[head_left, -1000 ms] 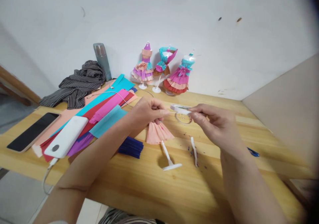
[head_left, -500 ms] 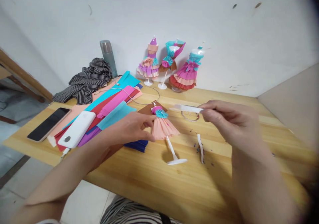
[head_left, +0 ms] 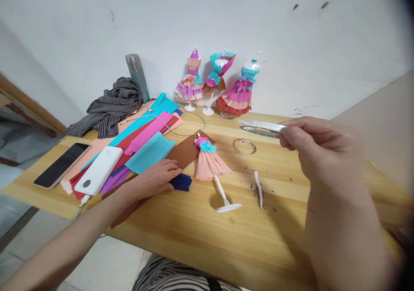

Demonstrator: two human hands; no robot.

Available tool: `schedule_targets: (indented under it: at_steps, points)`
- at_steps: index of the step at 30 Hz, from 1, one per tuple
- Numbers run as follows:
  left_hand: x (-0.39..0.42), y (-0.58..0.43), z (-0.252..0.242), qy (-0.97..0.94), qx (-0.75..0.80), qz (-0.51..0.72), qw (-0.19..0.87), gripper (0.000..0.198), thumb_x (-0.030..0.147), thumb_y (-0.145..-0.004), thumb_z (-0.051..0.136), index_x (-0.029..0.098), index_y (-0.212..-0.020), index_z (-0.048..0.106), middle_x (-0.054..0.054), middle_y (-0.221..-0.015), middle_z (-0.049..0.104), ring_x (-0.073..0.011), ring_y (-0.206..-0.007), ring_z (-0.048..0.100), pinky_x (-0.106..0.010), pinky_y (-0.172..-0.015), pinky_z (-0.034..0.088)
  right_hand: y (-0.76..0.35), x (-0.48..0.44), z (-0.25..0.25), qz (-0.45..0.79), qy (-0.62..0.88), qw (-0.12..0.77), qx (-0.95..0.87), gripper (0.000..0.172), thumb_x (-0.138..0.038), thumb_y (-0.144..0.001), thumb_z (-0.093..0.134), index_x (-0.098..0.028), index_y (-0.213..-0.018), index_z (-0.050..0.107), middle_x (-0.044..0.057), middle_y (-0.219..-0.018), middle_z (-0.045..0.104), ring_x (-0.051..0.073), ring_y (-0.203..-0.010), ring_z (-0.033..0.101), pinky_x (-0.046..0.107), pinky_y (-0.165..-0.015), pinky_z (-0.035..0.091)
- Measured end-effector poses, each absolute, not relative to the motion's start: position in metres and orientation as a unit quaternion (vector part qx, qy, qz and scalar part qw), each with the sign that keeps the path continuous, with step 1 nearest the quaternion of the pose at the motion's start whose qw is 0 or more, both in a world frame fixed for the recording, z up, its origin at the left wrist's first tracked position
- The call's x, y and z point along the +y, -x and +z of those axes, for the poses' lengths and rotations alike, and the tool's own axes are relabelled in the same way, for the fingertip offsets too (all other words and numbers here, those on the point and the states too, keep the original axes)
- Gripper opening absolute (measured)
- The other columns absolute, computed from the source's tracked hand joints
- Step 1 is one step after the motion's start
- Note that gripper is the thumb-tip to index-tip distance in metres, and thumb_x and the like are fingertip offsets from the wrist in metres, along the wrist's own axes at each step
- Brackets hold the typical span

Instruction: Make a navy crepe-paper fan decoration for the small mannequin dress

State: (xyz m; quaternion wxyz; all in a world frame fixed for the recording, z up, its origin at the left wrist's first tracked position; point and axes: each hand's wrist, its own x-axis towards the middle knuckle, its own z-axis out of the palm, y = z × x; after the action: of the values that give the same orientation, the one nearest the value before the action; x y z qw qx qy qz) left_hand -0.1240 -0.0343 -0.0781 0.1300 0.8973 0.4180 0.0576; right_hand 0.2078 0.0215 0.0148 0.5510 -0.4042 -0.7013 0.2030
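Observation:
My right hand (head_left: 310,146) is raised over the table at the right, thumb and fingers pinching a thin roll of white tape (head_left: 261,125) that is tilted nearly edge-on. My left hand (head_left: 158,176) rests palm down on the brown paper (head_left: 186,153), fingers stretched out and touching a folded dark blue crepe paper piece (head_left: 181,182). Between the hands lies a small mannequin on a white stand (head_left: 223,191), wearing a paper dress (head_left: 211,163) with a peach pleated skirt, pink top and turquoise rosette. Neither hand touches it.
Three dressed mannequins (head_left: 234,94) stand against the wall. Another tape ring (head_left: 245,146) and a white strip (head_left: 258,189) with scraps lie right of the dress. At left are coloured papers (head_left: 150,153), a power bank (head_left: 100,170), a phone (head_left: 61,166), striped cloth (head_left: 113,105) and a flask (head_left: 137,77).
My left hand has left the dressed mannequin and moved left and down onto the brown and dark blue paper. The right hand has shifted slightly right and up with the tape roll.

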Motion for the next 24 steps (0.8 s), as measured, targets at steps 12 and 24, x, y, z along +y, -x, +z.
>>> schedule_targets:
  at_steps: [12,24]
  points:
    - [-0.018,0.077,-0.057,-0.853,0.446,0.23,0.143,0.028,0.024,-0.095,0.047,0.017,-0.085,0.073,-0.01,-0.092,0.07,-0.0211,-0.09,0.061,-0.032,-0.082,0.047,-0.203,0.026,0.018,0.227,0.378,0.554,-0.706,0.021,-0.034,-0.082,0.069,-0.017,-0.069,0.068,-0.001,-0.053,0.056,0.011,-0.05,0.05,0.024,-0.047,0.039]
    - [0.056,-0.002,-0.04,-0.834,0.538,0.009,0.124,0.017,0.014,-0.076,0.057,0.014,-0.077,0.074,-0.011,-0.078,0.074,-0.0243,-0.08,0.069,-0.03,-0.07,0.049,-0.212,0.028,0.017,0.199,0.363,0.558,-0.72,0.027,-0.045,-0.087,0.065,-0.024,-0.07,0.069,-0.001,-0.055,0.056,0.015,-0.05,0.051,0.029,-0.048,0.039]
